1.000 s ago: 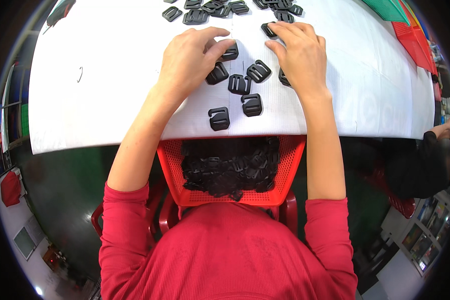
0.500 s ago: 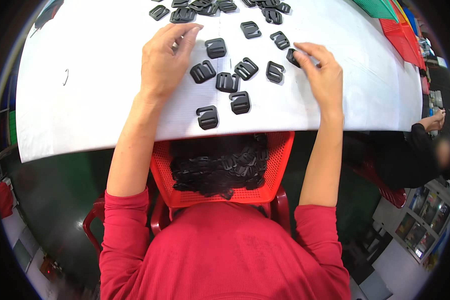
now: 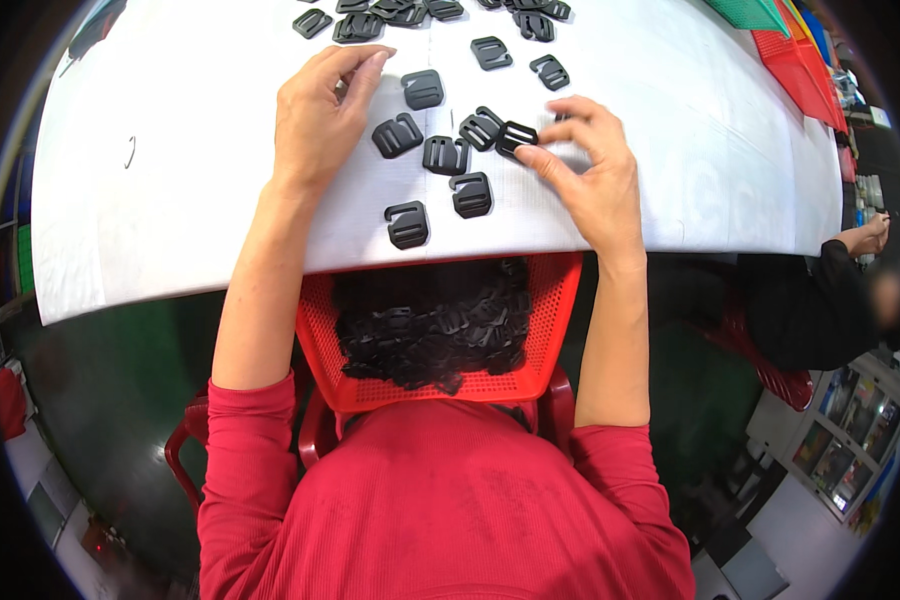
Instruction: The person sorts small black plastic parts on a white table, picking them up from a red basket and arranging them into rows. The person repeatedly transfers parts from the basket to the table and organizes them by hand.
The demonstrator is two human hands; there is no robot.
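My left hand (image 3: 320, 115) hovers over the left of the loose buckles, thumb and forefinger tips pinched together; whether anything small is between them is hidden. A black plastic strap buckle (image 3: 516, 138) is tilted at the thumb and fingers of my right hand (image 3: 595, 175), which grips it. Another small dark piece (image 3: 562, 117) shows partly under that hand's forefinger. Between my hands lie several loose buckles, among them a slotted buckle (image 3: 397, 135), a second buckle (image 3: 446, 155) and a nearer buckle (image 3: 407, 225).
More buckles (image 3: 400, 14) lie heaped at the far edge of the white-covered table (image 3: 710, 160). On my lap a red basket (image 3: 555, 330) holds many black buckles. A thin hook-shaped bit (image 3: 130, 152) is at left. Stacked baskets (image 3: 785, 70) stand far right; another person's hand (image 3: 867, 237) is beyond.
My right hand has moved left and nearer me, and a buckle now sits tilted at its thumb beside the middle group. My left hand has barely moved. The view has shifted slightly.
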